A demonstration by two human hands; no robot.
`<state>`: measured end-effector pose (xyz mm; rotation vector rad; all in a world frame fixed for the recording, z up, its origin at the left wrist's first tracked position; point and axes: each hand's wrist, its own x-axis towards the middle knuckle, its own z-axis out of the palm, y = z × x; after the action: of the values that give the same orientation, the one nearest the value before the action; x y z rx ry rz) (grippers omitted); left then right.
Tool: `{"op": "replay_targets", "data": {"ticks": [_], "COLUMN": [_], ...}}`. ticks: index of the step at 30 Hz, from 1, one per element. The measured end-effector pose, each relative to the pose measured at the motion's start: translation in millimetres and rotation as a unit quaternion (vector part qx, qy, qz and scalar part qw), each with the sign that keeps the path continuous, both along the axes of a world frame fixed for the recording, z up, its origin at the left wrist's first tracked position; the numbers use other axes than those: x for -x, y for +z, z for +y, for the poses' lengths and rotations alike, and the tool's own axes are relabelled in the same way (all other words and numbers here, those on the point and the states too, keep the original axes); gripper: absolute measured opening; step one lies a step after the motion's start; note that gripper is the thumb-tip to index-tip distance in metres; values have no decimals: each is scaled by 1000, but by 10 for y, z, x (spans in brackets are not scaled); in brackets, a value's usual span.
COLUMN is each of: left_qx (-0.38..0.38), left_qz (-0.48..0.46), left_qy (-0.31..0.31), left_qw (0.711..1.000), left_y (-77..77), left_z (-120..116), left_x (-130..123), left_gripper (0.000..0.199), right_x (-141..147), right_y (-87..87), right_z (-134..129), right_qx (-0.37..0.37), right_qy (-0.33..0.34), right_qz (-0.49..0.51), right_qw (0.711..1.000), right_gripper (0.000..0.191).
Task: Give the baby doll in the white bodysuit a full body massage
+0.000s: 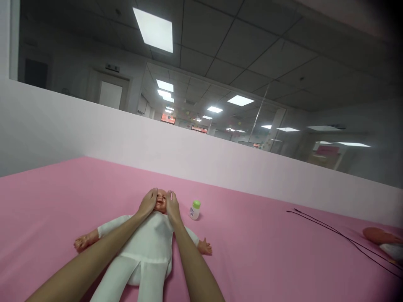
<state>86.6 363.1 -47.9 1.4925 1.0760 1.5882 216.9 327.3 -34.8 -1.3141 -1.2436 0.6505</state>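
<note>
Flat, nearly straight hands, the left (147,203) and right (173,206), are cupping opposite cheeks of the doll (147,239), which is lying faceup between them, body stretching toward six o'clock, while a green-capped bottle (194,210) is standing at three o'clock, nearer the right.

- ceiling panels (153,30) are glowing white, clipping
- ceiling (252,46) is reading dim grey around them
- pink surface (267,235) is catching soft, fairly even light, faint shadows
- glass (233,121) is showing hazy glare
- orange item (376,235) is smearing, right side
- top-right corner is going black, edges are stretching
</note>
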Motion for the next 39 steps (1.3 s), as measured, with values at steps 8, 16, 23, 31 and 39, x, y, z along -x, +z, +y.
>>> {"op": "replay_targets", "data": {"ticks": [8,16,23,31,39], "left_qx": [22,33,39,-19,-30], "left_qz": [-28,-97,-104,29,41], "left_qy": [24,19,-9,20,-3], "left_qw": [999,995,994,999,999], "left_y": [-255,-314,-212,-207,-68], "left_z": [-36,43,-9,-41,-164], "left_x": [120,113,161,164,198], "left_gripper": [56,50,49,51,44], "right_x": [73,-5,-16,29,29], "right_y": [-311,-452,-370,-275,-241], "right_z": [205,236,192,51,27], "right_qx": [-25,-54,-37,4,-31], "right_qy": [38,15,33,53,89], "right_qz": [80,164,150,109,156], "right_qw": [996,985,987,993,983], "right_gripper": [75,55,55,67,60]}}
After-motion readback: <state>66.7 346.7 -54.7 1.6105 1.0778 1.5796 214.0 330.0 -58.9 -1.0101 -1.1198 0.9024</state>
